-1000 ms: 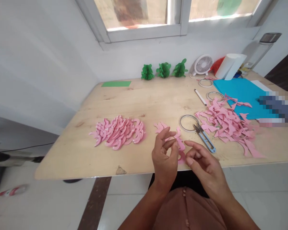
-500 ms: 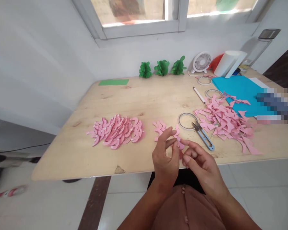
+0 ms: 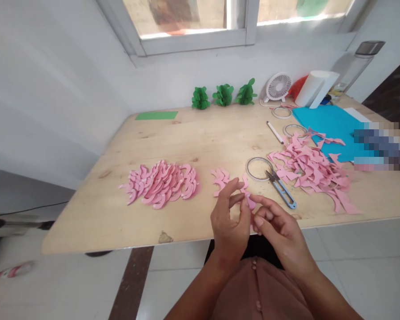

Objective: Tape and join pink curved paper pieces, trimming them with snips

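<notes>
My left hand (image 3: 230, 220) and my right hand (image 3: 276, 226) meet over the near edge of the wooden table (image 3: 200, 138). Both pinch the same small pink paper piece (image 3: 251, 203) between fingertips. A few pink curved cutouts (image 3: 222, 178) lie just beyond my fingers. A big heap of pink curved cutouts (image 3: 162, 183) lies to the left. Blue-handled snips (image 3: 282, 189) lie right of my hands, beside a tape ring (image 3: 259, 168). Pink paper scraps (image 3: 311, 171) are piled further right.
Three green paper trees (image 3: 223, 95), a small white fan (image 3: 278, 87), a white roll (image 3: 315, 89) and a bottle (image 3: 360, 66) stand at the back. Blue paper (image 3: 326, 126), a white pen (image 3: 276, 132), two more tape rings and a green sheet (image 3: 156, 115) lie on the table.
My hands stay together on the pink piece, with only small finger shifts. The view has drifted slightly, so the table things sit a little higher and left.
</notes>
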The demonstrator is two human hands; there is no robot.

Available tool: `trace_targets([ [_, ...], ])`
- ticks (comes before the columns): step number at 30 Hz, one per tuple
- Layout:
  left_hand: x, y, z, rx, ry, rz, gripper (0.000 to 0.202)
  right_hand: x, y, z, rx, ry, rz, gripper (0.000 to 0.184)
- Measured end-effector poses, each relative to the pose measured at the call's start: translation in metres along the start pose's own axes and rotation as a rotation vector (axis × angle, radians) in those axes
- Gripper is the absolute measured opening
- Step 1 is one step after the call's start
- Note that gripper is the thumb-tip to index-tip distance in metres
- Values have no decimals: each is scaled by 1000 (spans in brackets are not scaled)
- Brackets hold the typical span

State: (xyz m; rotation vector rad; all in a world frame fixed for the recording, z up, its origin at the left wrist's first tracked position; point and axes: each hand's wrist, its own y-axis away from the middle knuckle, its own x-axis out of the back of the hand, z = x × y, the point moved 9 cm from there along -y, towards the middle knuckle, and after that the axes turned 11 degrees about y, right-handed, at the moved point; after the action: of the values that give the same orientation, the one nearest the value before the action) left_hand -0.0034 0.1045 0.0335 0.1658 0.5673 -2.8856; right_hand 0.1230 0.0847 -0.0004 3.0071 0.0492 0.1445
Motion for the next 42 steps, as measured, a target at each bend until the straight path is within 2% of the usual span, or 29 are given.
trace_targets([
  [15, 0, -2, 1, -4, -36, 2, 41, -1, 1, -1, -3, -1, -11, 34],
  [20, 6, -4, -3, 18, -7, 30, 38, 5, 2, -4, 28, 86, 38, 34],
  [23, 7, -4, -5, 33, 11, 35, 38, 18, 3, -12, 104, 235, 157, 32],
  [27, 3, 0, -4, 51, 20, -8, 40, 29, 4, -34, 322, 531, 309, 23],
  [29, -1, 3, -3, 52, 12, -47, 42, 28, 4, -44, 429, 643, 337, 21],
  [32, -7, 7, -1, 15, -17, -95, 45, 25, 1, -50, 494, 706, 340, 17],
  [36, -10, 9, 1, -42, -51, -123, 42, 22, -4, -47, 482, 692, 307, 10],
  [42, -12, 10, 8, -103, -100, -149, 45, 25, -10, -36, 376, 560, 254, 5],
])
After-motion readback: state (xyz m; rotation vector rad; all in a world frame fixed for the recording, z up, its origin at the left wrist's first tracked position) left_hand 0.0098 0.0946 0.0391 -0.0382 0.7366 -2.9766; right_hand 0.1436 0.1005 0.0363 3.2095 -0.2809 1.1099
